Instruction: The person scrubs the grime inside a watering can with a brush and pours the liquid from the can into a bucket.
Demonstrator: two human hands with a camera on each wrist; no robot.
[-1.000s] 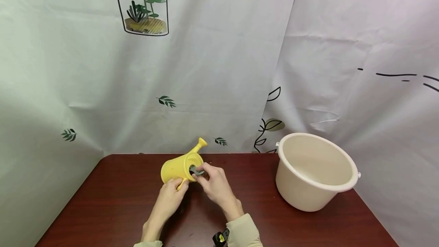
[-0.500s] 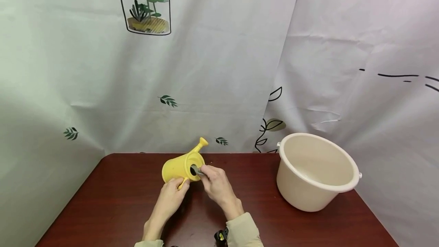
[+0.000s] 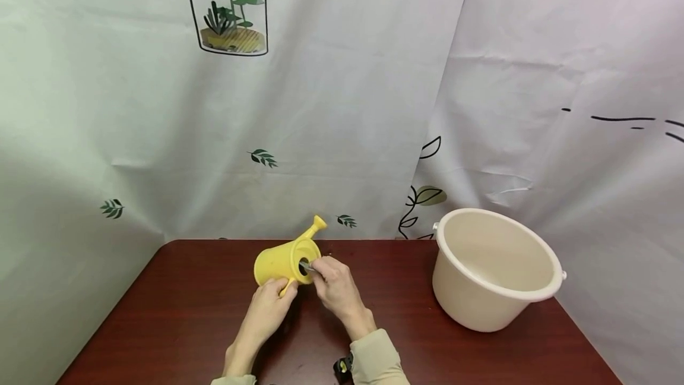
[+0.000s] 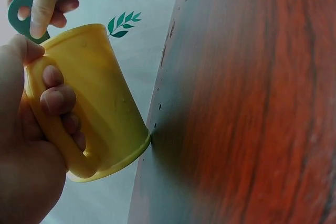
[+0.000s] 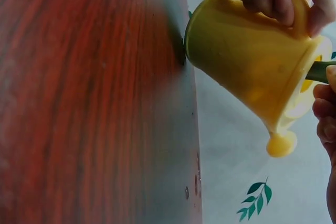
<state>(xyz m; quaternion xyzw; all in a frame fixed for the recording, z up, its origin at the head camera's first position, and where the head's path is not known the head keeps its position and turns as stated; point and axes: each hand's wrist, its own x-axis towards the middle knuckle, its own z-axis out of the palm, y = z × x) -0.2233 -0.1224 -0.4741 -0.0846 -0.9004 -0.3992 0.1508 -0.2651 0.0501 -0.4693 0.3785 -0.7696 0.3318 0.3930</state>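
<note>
A yellow watering can (image 3: 274, 264) is tipped on its side, its mouth facing right and its spout pointing up and to the right. My left hand (image 3: 267, 308) grips its handle, with the fingers wrapped through the loop in the left wrist view. My right hand (image 3: 338, 290) pinches a dark green flat handle (image 4: 18, 23) that has a hole at its end. In the right wrist view that handle (image 5: 316, 71) reaches into the can's mouth; its far end is hidden inside the can.
A large cream bucket (image 3: 465, 299) with side lugs stands at the right of the dark red wooden table (image 3: 160, 325). Behind the table's back edge hangs a white cloth (image 3: 342, 106) printed with plants. Small droplets show near the table edge in the right wrist view.
My right hand has shifted slightly, and the green tool it holds has turned and sits deeper in the can's mouth. My left hand keeps its grip on the can.
</note>
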